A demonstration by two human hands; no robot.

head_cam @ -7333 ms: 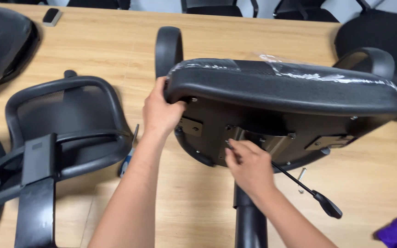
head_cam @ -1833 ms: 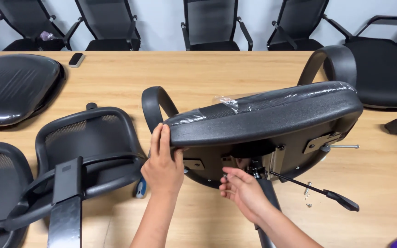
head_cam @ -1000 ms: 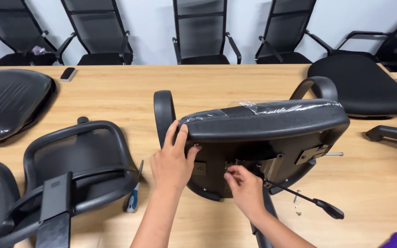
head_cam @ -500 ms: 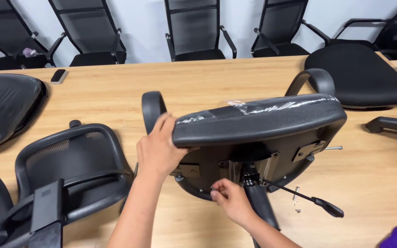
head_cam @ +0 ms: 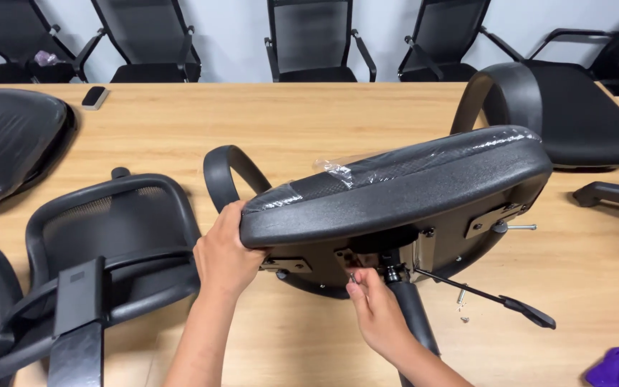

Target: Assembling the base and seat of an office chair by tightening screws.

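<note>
Near the tabletop's (head_cam: pixel 309 129) front edge, left hand (head_cam: pixel 225 258) clamps the bulky, stiff seat's (head_cam: pixel 395 193) rim; right hand (head_cam: pixel 375 309) pinches a bolt underneath.

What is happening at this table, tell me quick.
A person is working on an office chair seat tipped on its edge on the wooden table. The left hand grips the seat's rim to steady it. The right hand reaches under it, fingertips at the black mechanism by the lever. Small screws lie loose on the table. A mesh backrest lies to the left.
</note>
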